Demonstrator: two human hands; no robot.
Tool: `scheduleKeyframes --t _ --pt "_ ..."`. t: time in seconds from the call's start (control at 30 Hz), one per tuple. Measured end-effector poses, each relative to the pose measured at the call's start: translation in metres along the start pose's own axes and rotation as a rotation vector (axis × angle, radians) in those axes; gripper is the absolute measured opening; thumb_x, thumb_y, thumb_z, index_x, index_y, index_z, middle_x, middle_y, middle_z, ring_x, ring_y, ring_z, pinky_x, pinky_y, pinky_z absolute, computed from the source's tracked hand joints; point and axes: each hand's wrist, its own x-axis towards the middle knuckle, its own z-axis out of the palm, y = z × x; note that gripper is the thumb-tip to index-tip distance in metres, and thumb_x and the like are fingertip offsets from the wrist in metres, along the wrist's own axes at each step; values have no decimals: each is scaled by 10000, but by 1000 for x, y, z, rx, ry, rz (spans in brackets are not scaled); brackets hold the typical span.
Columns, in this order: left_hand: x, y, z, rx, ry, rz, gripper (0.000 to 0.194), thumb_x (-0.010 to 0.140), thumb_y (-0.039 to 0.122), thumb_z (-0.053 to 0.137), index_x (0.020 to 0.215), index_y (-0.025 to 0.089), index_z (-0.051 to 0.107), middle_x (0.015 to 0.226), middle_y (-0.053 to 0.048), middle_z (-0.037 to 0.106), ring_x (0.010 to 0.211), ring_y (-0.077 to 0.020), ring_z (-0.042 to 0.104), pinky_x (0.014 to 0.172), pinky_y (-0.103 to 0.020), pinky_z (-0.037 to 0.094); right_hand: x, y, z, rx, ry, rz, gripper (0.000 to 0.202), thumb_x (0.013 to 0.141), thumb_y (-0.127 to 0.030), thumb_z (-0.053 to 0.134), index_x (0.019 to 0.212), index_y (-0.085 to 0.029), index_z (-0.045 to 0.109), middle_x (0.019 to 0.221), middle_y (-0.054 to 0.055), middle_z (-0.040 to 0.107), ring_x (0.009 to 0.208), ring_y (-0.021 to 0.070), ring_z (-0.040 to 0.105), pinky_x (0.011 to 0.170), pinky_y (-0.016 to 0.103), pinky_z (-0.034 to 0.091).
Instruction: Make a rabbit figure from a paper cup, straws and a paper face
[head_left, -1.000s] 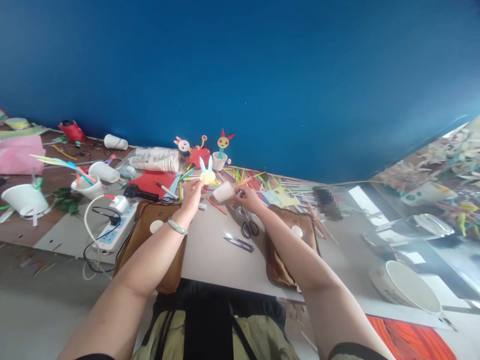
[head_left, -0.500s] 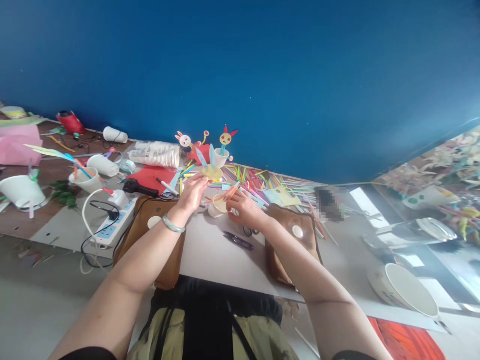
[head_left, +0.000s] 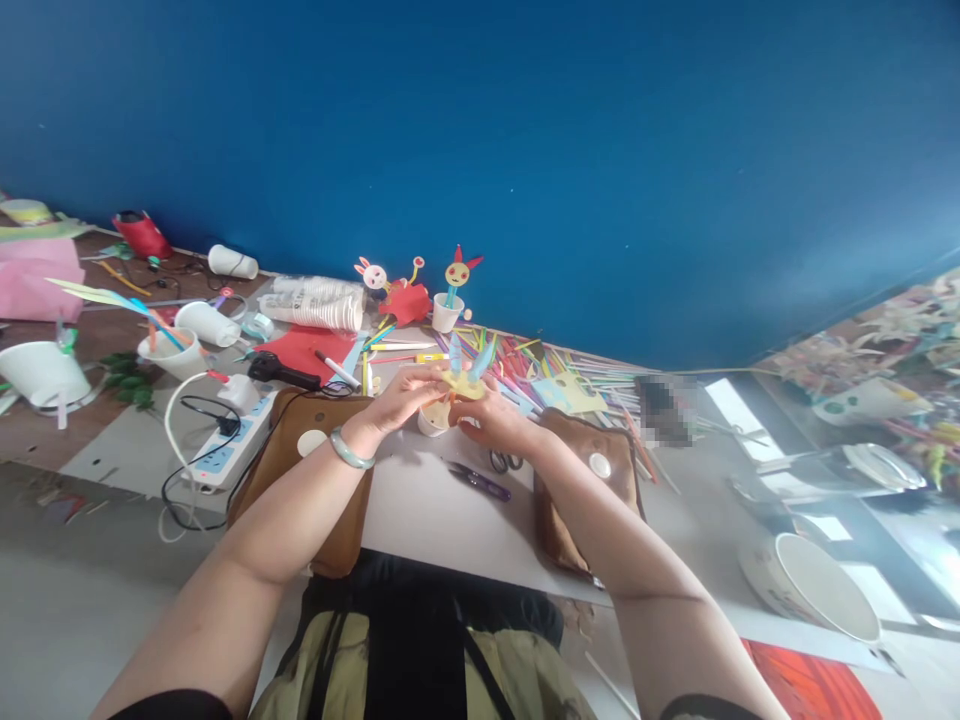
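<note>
My left hand [head_left: 405,398] pinches the left edge of a yellow paper rabbit head [head_left: 465,385] with two light blue ears. The head is above the rim of a white paper cup [head_left: 433,420], tilted towards me. My right hand [head_left: 491,418] curls in from the right, close against the head and the cup. A bit of an orange stick [head_left: 452,398] shows between the hands, by the right fingers. Those fingertips are partly hidden. On the table in front of the cup lie purple-handled thread snips [head_left: 480,482] and black-handled scissors [head_left: 505,461].
Brown padded cushions [head_left: 300,500] lie under both forearms. Left of them are a power strip [head_left: 229,455] and a black glue gun [head_left: 281,370]. Colourful sticks [head_left: 517,355] are strewn behind. Finished paper figures [head_left: 448,315] stand by the blue wall. A white basin [head_left: 814,590] is at right.
My left hand has brought the yellow rabbit head right and towards me, from behind the cup to above it. My right hand stays near the cup, now close to the head.
</note>
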Motion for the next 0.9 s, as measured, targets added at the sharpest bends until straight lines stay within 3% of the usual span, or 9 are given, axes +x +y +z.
scheduleKeyframes --t 0.13,0.33,0.47,0.63,0.9 --pt "0 1 3 104 -63 38 247 816 423 756 855 182 795 980 -81 719 984 -227 650 900 -347 482 -2 2 3 11 51 21 256 798 -50 559 856 -256 700 1001 48 719 1068 262 576 1018 500 350" --pt "1 6 11 153 19 31 250 807 426 739 826 182 788 857 -61 728 874 -218 652 822 -332 499 -3 0 6 82 105 24 276 813 -65 554 901 -267 721 1022 45 735 1079 261 604 1068 541 342" --pt "0 8 12 179 26 42 240 845 401 695 871 182 789 844 -58 741 886 -225 668 853 -340 506 -8 -2 3 214 174 67 199 845 -153 591 950 -259 722 1121 72 731 1132 268 607 1039 512 412" --pt "0 7 13 167 54 55 235 849 381 683 885 173 786 907 -66 756 926 -233 682 867 -337 511 -20 0 -3 448 331 206 75 800 -260 696 869 -234 679 1041 72 747 1060 256 655 988 459 483" --pt "1 3 12 68 69 22 274 798 434 751 827 162 771 825 -60 741 813 -203 673 792 -316 500 -18 -7 -15 748 578 443 286 821 -488 700 951 -233 696 998 45 745 982 247 678 934 422 514"
